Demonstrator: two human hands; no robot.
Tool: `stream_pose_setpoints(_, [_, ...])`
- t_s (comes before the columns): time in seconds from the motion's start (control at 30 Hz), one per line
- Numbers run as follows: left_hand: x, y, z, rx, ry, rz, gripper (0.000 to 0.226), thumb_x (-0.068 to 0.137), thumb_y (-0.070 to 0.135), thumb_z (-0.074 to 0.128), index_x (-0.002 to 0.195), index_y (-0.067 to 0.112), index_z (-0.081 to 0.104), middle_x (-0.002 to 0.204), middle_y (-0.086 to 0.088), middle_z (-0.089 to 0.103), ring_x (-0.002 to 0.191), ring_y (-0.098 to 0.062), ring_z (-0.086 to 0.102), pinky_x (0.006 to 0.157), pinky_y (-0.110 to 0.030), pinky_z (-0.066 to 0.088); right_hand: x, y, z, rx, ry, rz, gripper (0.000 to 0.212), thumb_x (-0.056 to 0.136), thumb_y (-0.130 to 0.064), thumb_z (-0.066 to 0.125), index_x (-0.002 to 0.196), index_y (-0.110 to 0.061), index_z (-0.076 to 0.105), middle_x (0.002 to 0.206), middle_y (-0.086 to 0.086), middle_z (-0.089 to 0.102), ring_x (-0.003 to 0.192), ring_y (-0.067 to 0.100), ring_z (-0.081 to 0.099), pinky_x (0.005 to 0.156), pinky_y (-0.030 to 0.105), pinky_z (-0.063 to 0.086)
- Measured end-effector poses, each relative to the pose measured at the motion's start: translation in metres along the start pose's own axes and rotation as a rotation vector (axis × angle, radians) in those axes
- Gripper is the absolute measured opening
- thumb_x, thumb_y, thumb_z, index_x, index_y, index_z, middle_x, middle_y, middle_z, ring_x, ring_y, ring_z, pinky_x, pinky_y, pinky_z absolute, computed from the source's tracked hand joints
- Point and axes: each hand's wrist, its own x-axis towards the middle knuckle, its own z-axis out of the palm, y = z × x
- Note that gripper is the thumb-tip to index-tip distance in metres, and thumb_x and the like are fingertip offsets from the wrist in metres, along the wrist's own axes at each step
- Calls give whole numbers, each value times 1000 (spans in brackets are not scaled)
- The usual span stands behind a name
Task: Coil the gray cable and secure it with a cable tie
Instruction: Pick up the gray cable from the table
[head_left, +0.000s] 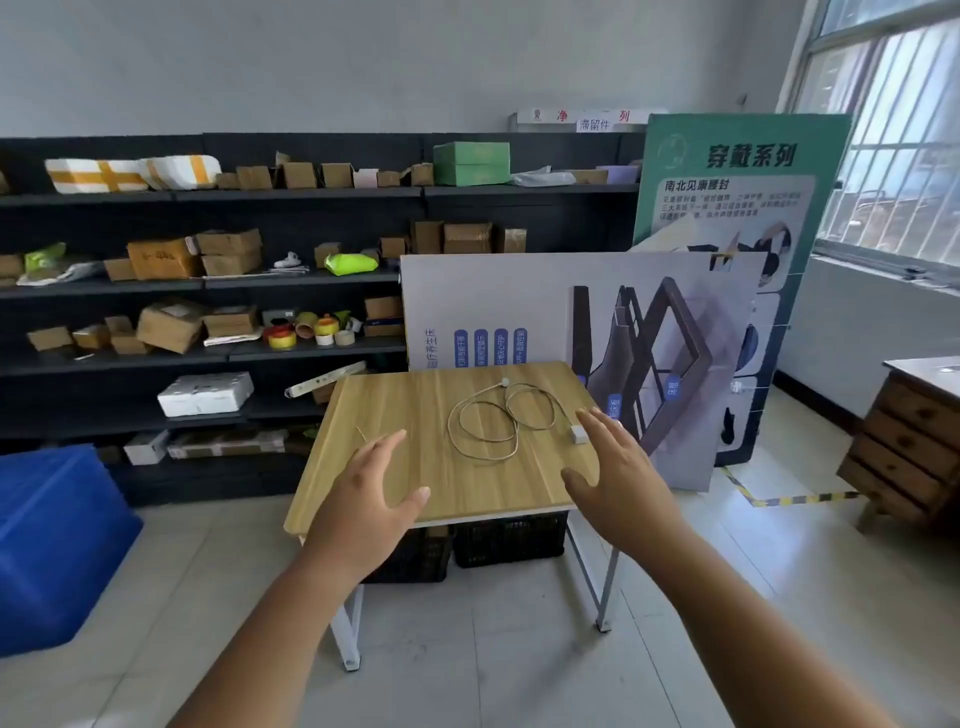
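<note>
A thin gray cable (483, 415) lies in loose loops on the wooden table (395, 405), with a small round end (503, 383) at the far side and a white plug block (578, 434) at the right. A short pale cable tie (361, 433) rests near the table's left edge. My left hand (371, 493) hovers over the near left part of the table, fingers spread, holding nothing. My right hand (613, 467) reaches in from the right, fingers apart, fingertips close to the plug block but apart from it.
Black crates (509, 538) stand under the table. Dark shelving (208, 291) with cardboard boxes and tape rolls fills the left wall. Printed boards (571, 312) lean behind the table. A blue bin (52, 540) sits at left, a wooden drawer chest (909, 441) at right.
</note>
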Motion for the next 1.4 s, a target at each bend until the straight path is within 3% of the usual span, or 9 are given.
stream_pose_setpoints(0.43, [164, -18, 81, 13, -38, -175, 68, 90, 40, 60, 149, 33, 28, 158, 2, 28, 141, -19, 34, 106, -37, 36, 179, 76, 60, 61, -183, -10, 70, 94, -32, 56, 155, -22, 23, 163, -2, 25, 149, 16, 21, 116, 32, 24])
stream_pose_setpoints(0.8, [366, -115, 136, -52, -70, -143, 66, 91, 40, 59, 149, 32, 28, 157, 5, 29, 140, -18, 35, 103, -37, 39, 350, 107, 153, -36, -228, 98, 68, 94, -33, 57, 153, -20, 27, 161, -1, 30, 144, 19, 32, 114, 32, 30])
stream_pose_setpoints(1.03, [495, -178, 175, -93, -205, -126, 65, 91, 43, 57, 148, 31, 29, 154, 4, 33, 138, -19, 38, 100, -36, 41, 456, 110, 219, -81, -260, 221, 67, 95, -35, 57, 154, -22, 28, 160, -1, 32, 144, 18, 33, 113, 31, 29])
stream_pose_setpoints(1.13, [537, -199, 190, -89, -249, -147, 65, 90, 46, 56, 148, 30, 30, 153, 4, 35, 137, -19, 39, 99, -36, 41, 494, 120, 248, -60, -262, 298, 62, 95, -35, 55, 152, -22, 32, 155, 0, 39, 138, 20, 42, 106, 31, 35])
stream_pose_setpoints(1.23, [572, -213, 205, -98, -254, -176, 66, 89, 50, 55, 148, 29, 31, 153, 3, 36, 137, -19, 39, 101, -37, 40, 532, 139, 281, 10, -259, 415, 54, 94, -38, 56, 145, -22, 42, 139, 2, 57, 118, 20, 58, 91, 29, 43])
stream_pose_setpoints(1.4, [616, -233, 231, -87, -256, -227, 67, 88, 55, 53, 147, 31, 32, 152, 3, 37, 136, -20, 40, 101, -38, 42, 596, 175, 335, 80, -324, 474, 52, 93, -37, 57, 141, -18, 47, 131, 7, 62, 111, 24, 62, 86, 31, 45])
